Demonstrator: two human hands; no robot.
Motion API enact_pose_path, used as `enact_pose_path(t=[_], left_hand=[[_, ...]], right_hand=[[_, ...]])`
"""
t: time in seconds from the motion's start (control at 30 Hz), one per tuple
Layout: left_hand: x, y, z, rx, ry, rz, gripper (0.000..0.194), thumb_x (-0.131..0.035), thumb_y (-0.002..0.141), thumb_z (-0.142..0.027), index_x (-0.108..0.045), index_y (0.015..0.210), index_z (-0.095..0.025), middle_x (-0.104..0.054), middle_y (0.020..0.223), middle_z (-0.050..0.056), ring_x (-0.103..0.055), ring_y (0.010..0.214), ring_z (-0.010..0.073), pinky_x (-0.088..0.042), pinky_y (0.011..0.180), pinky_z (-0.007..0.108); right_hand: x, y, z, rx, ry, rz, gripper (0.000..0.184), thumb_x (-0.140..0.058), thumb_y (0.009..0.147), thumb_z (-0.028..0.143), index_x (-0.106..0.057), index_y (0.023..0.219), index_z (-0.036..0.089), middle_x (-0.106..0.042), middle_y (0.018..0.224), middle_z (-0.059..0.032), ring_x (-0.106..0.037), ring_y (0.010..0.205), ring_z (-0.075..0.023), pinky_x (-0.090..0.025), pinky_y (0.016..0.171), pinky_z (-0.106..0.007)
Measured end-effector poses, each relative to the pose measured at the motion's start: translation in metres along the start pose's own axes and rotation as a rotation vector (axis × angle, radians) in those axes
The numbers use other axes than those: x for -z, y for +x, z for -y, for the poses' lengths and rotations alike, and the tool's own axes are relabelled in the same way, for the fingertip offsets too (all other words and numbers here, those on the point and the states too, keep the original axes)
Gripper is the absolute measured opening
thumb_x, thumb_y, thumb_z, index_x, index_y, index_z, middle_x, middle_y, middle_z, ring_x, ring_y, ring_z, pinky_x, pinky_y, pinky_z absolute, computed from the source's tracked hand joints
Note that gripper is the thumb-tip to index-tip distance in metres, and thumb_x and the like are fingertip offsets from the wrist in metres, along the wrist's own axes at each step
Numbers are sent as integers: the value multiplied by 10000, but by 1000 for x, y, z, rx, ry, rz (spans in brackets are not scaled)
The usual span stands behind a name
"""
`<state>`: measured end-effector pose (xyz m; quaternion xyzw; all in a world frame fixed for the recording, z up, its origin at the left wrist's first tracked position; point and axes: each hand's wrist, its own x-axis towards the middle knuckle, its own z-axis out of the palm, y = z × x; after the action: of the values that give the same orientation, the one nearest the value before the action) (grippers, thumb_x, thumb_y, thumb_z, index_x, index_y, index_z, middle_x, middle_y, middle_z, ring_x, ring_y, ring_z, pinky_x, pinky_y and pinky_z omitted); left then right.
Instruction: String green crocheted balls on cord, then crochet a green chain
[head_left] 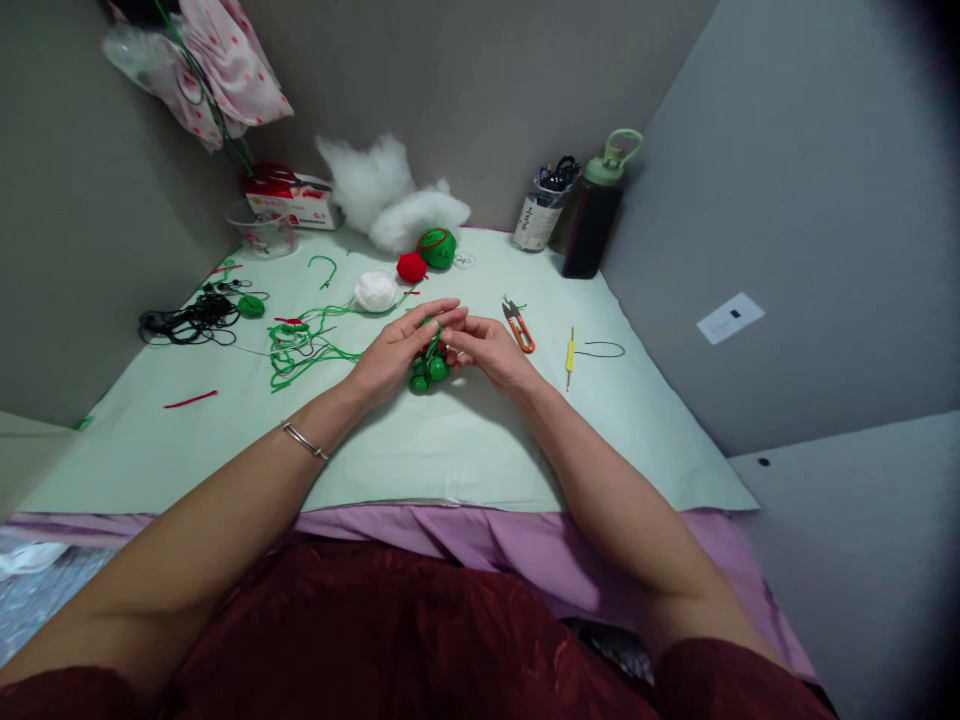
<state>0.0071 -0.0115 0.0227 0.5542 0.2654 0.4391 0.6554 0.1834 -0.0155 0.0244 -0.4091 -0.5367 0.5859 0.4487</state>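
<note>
Both hands meet over the pale green mat [465, 450]: left hand [394, 355] curled around a bunch of little green balls [427, 372], right hand [487, 350] pinching the green yarn [307, 350] beside them. Best to keep that yarn tight, turn the bunch slowly, and leave the orange snips [519, 327] close by.

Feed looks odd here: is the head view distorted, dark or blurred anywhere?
Head view: wide-angle bending, walls bowed, right corners vignetted black; light soft and even, slight shadow under both hands; left hand and right hand fairly sharp, green balls too small for detail.
</note>
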Motion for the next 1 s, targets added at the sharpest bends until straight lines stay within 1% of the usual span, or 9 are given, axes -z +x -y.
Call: enact_pose_path(t=[0.17,0.3,0.43,0.57,0.67,0.8,0.93,1.0], left_hand=[[3,0,5,-7,-4,68,508,-701,945,-439,-637,1407,-238,-611,1505,124,-619,1306,272,-528,1054,373],[5,0,7,-21,-1,95,491,-671,966,-440,-634,1420,-257,-604,1516,114,-604,1330,274,-511,1077,388],[4,1,6,-27,14,47,481,-678,960,-433,-647,1399,-241,-648,1463,115,-633,1291,267,-521,1064,394],[2,1,5,-103,101,-70,437,-734,913,-423,-707,1289,-202,-741,1304,117,-662,1240,265,-513,1067,388],[2,1,6,-129,143,-162,371,-730,911,-402,-725,1222,-198,-768,1218,106,-699,1136,237,-535,1006,360],[4,1,6,-62,163,-230,309,-706,921,-404,-726,1155,-205,-768,1120,79,-705,955,183,-551,846,294],[2,1,2,17,109,-203,317,-752,878,-450,-727,1068,-198,-727,1014,47,-666,882,152,-513,746,240],[-1,0,-1,55,57,-171,319,-805,826,-435,-712,1002,-186,-699,961,33,-650,841,140,-500,714,230]], right_hand=[[3,3,-5,-23,41,0,327,-884,669,423,-717,817,184,-661,704,7,-582,624,-113,-489,567,-257],[1,1,-2,-41,90,-2,268,-866,655,344,-720,806,178,-651,690,15,-584,624,-108,-483,566,-243],[-2,0,0,-31,121,-24,198,-825,668,282,-704,794,189,-626,692,33,-569,612,-98,-476,564,-236],[-1,1,-3,-28,143,-22,162,-790,685,283,-682,770,197,-625,689,38,-563,585,-91,-472,566,-232],[2,2,-4,-6,153,-57,142,-768,688,286,-671,738,196,-652,683,29,-546,558,-83,-447,551,-220],[3,3,-1,33,144,-127,121,-745,679,282,-673,727,197,-680,693,21,-505,535,-74,-397,518,-206],[1,2,1,58,95,-134,117,-741,676,293,-670,705,204,-665,667,29,-489,533,-76,-369,510,-208],[-1,1,2,63,85,-131,118,-746,685,293,-671,708,204,-638,641,38,-483,533,-77,-373,516,-211]])
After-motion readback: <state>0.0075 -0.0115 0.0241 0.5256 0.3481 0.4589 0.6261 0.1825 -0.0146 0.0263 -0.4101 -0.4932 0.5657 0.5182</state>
